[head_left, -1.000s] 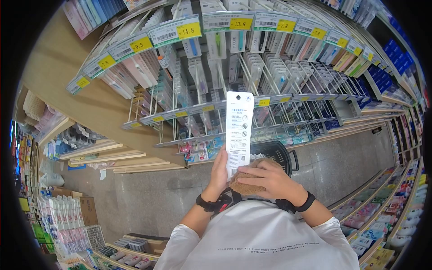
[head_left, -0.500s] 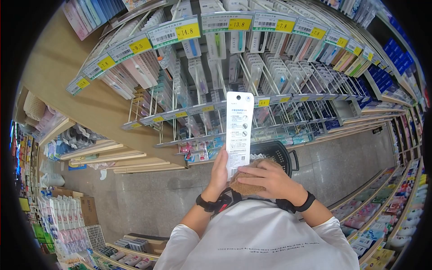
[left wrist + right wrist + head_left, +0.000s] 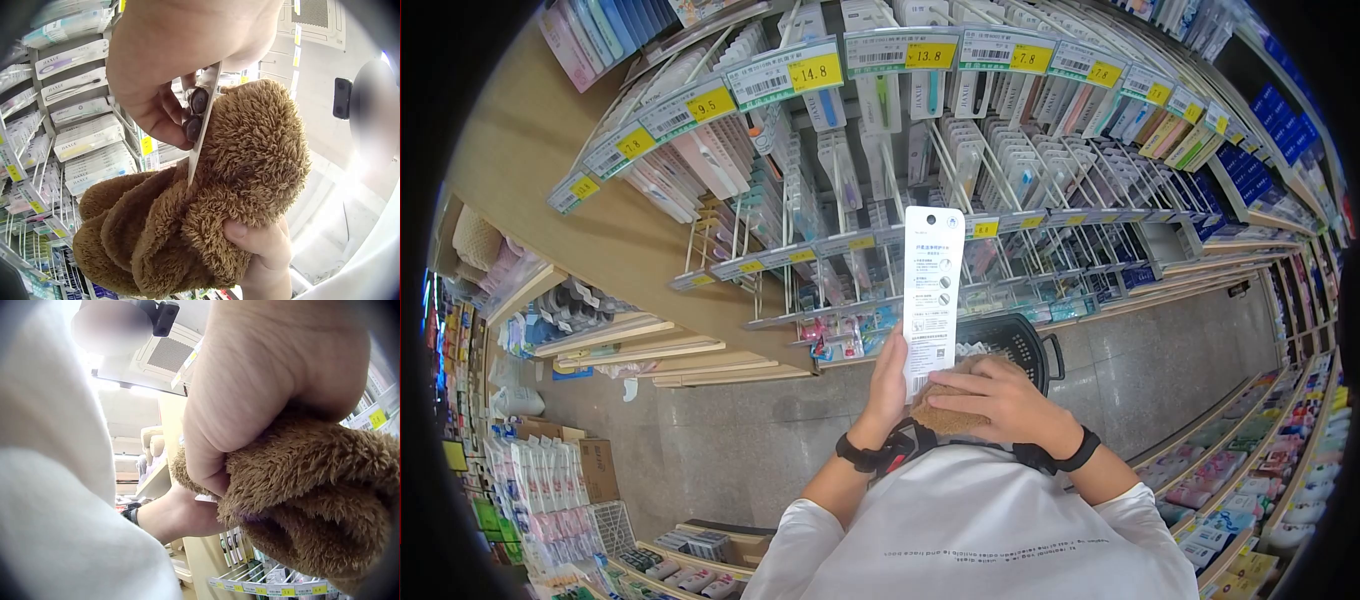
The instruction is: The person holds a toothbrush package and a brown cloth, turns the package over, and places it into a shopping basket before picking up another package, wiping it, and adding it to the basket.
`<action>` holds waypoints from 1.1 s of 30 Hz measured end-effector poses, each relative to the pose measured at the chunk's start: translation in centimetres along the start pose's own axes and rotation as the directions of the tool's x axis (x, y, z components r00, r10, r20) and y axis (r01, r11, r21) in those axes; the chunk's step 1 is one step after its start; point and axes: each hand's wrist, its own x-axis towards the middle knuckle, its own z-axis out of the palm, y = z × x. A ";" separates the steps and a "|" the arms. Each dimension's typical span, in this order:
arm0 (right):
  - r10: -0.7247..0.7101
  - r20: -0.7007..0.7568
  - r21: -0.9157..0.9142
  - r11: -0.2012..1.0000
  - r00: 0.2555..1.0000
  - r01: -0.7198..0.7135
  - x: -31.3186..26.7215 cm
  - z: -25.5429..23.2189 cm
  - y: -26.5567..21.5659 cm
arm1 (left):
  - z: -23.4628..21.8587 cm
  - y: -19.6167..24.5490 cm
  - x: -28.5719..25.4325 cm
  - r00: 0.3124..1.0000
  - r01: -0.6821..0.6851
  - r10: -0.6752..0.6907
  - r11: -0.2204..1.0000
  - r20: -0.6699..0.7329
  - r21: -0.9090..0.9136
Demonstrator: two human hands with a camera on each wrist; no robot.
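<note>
My left hand (image 3: 887, 385) holds a white toothbrush pack (image 3: 933, 290) upright by its lower end. Its printed back, with a hang hole at the top and a barcode at the bottom, faces me. In the left wrist view the toothbrush pack (image 3: 205, 128) shows edge-on, the left fingers curled round two dark rounded bumps on its far side. My right hand (image 3: 998, 397) grips a brown plush bundle (image 3: 250, 150) with several rounded folds, thumb pressed into the pile. The pack's lower edge overlaps the plush. In the right wrist view, the right palm lies over the plush bundle (image 3: 300, 475).
Ahead, racks of hanging toothbrush packs (image 3: 1020, 165) have price labels (image 3: 800, 70) along their front edges. A dark shopping basket (image 3: 1015, 345) stands on the grey floor (image 3: 1120, 370) beyond the hands. Shelves of goods (image 3: 1240, 480) run along the right; a cardboard box (image 3: 598, 470) stands at left.
The top of the toothbrush pack has dipped very slightly. Both hands keep their hold and stay in place.
</note>
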 end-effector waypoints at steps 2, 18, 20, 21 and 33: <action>0.014 -0.013 -0.009 1.000 1.000 -0.014 0.1 0.0 -0.1 | -0.1 -0.1 0.0 1.000 0.003 -0.002 1.000 -0.008 0.006; -0.027 0.007 0.007 1.000 1.000 0.027 0.0 0.3 0.4 | 0.2 0.4 -0.2 0.999 0.003 -0.001 0.999 -0.043 0.044; -0.027 0.007 0.011 1.000 1.000 0.027 0.0 0.4 0.4 | 0.1 0.3 -0.2 0.999 -0.006 0.007 0.999 -0.035 0.046; -0.026 0.010 0.013 1.000 1.000 0.026 0.0 0.4 0.4 | -0.1 0.2 -0.2 1.000 -0.006 0.007 1.000 -0.027 0.027; -0.023 -0.014 -0.002 1.000 1.000 0.023 0.0 0.6 0.4 | 0.4 0.6 -0.5 0.997 0.006 -0.001 0.997 -0.071 0.080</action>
